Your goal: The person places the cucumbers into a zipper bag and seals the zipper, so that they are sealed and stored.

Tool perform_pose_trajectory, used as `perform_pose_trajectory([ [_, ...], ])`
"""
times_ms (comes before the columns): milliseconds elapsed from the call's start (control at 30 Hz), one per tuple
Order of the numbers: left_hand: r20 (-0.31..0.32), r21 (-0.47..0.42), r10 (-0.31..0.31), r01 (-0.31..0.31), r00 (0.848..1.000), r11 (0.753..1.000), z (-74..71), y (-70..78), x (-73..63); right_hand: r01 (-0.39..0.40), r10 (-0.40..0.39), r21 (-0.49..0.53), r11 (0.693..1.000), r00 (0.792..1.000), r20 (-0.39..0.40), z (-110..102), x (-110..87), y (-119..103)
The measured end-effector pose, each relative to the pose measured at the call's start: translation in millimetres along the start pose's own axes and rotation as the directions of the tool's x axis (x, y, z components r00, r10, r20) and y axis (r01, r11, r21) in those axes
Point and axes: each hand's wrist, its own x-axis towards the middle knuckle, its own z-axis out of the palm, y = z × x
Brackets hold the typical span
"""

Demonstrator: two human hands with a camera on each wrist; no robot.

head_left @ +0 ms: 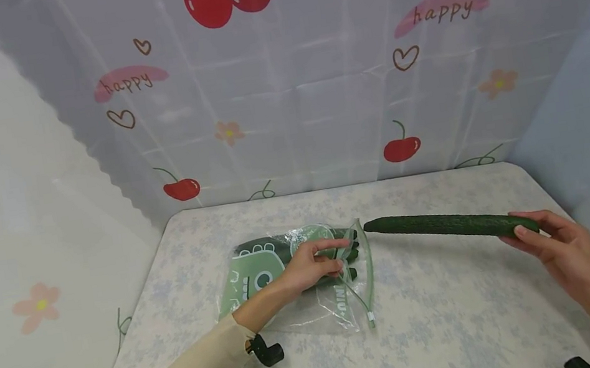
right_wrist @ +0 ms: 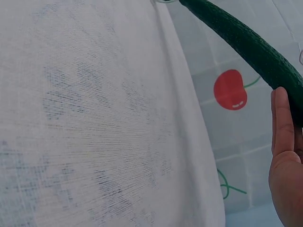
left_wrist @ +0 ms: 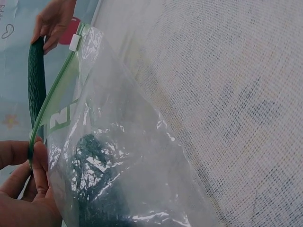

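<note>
A long dark green cucumber [head_left: 448, 225] is gripped at its right end by my right hand [head_left: 561, 250]. Its far tip points left, right at the mouth of a clear zip bag [head_left: 313, 316] with green print. My left hand [head_left: 309, 265] pinches the bag's green zip edge, which stands parted in the head view. Several dark green cucumbers lie inside the bag, their ends toward the opening. In the left wrist view, a white slider [left_wrist: 75, 42] sits at one end of the zip strip. The right wrist view shows the cucumber [right_wrist: 246, 45] slanting up from my fingers [right_wrist: 284, 123].
The bag lies on a table [head_left: 434, 328] covered with a pale cloth with a blue-grey pattern. Behind the table hangs a curtain [head_left: 305, 94] printed with cherries, hearts and flowers. A black wrist camera [head_left: 268, 352] is strapped near my left cuff.
</note>
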Motion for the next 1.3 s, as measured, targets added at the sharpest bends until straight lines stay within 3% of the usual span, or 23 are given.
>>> perform_pose_trajectory([
  [233, -0.005, 0.005, 0.005, -0.005, 1.0, 1.0, -0.4, 0.8, 1.2, -0.044, 0.031, 0.152, 0.987, 0.996, 0.087, -0.7, -8.4, 11.3],
  [333, -0.007, -0.001, -0.002, 0.002, 1.0, 1.0, -0.3, 0.4, 1.5, -0.065, 0.046, 0.173, 0.983, 0.993, 0.108, 1.3, -10.7, 16.6],
  [533, -0.018, -0.017, -0.015, 0.015, 1.0, 1.0, -0.5, 0.7, 1.8, -0.12, 0.105, 0.105, 0.987, 0.984, 0.141, 8.3, -14.4, 23.5],
  [800, 0.006, -0.028, 0.02, -0.02, 1.0, 0.999, 0.9, 7.1, 4.4, -0.181, 0.179, 0.001, 0.983, 0.969, 0.169, 18.2, -14.8, 35.9],
  [1033, 0.012, -0.052, 0.022, -0.021, 1.0, 0.998, 3.5, 15.8, 3.5, -0.239, 0.216, 0.081, 0.968, 0.951, 0.221, 35.9, -13.7, 49.6],
  [1300, -0.004, -0.056, 0.028, -0.028, 1.0, 0.998, 5.6, 17.9, 2.3, -0.324, 0.301, 0.067, 0.944, 0.925, 0.232, 64.2, -10.4, 62.7],
])
